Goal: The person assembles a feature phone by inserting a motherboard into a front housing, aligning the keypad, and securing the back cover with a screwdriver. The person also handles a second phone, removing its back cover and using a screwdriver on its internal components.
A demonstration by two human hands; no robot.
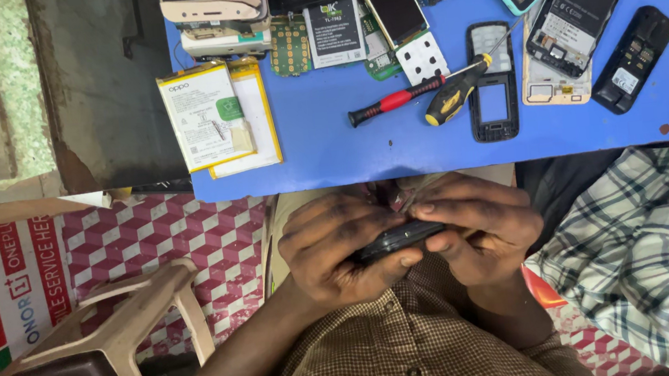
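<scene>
Gripping a small black phone [395, 239] edgewise between them, the left hand [338, 245] and right hand [481, 227] close on it just below the near edge of the blue table [331, 151]. Steady, even thumb pressure along the seam would likely serve best. No containers show; 2 screwdrivers [424, 97] lie loose among phone parts [555, 19] and flat batteries [217, 117].
</scene>
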